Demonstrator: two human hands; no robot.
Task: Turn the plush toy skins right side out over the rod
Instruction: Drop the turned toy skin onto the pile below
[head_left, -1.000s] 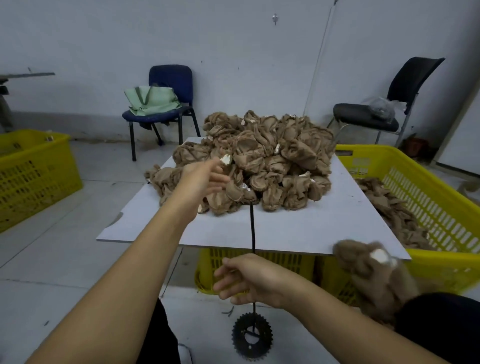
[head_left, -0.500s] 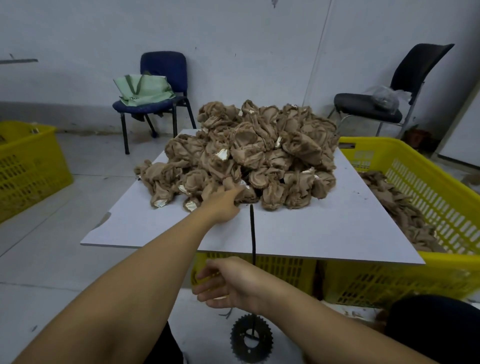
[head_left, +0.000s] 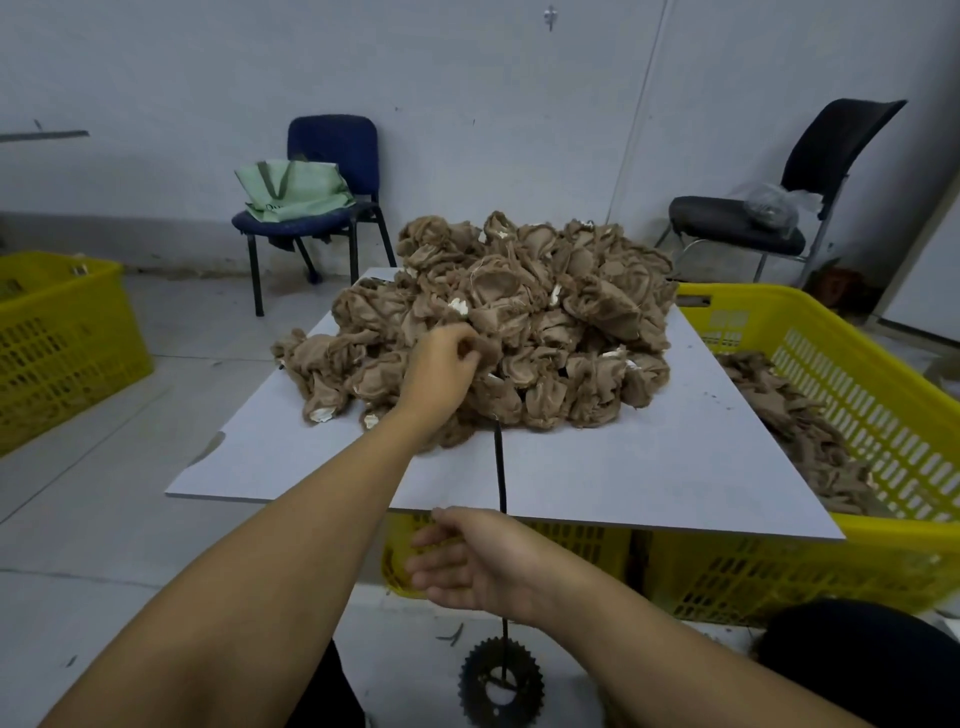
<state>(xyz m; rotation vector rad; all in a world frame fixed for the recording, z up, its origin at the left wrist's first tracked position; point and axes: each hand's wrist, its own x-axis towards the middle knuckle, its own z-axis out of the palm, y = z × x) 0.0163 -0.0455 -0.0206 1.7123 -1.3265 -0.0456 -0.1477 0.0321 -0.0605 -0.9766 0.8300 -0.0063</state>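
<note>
Fingers of the left hand (head_left: 445, 370) now curl into the front of the heap of inside-out brown plush toy skins (head_left: 524, 317) on the grey board tabletop (head_left: 649, 467), pinching one skin; half a second ago that hand was only reaching the pile's edge. Looks like the next piece is picked. The left arm is stretched forward, wrist bent down. The right hand (head_left: 470, 558) waits empty and relaxed beside the thin black upright rod (head_left: 501, 475), sprocket base (head_left: 501, 680) below.
</note>
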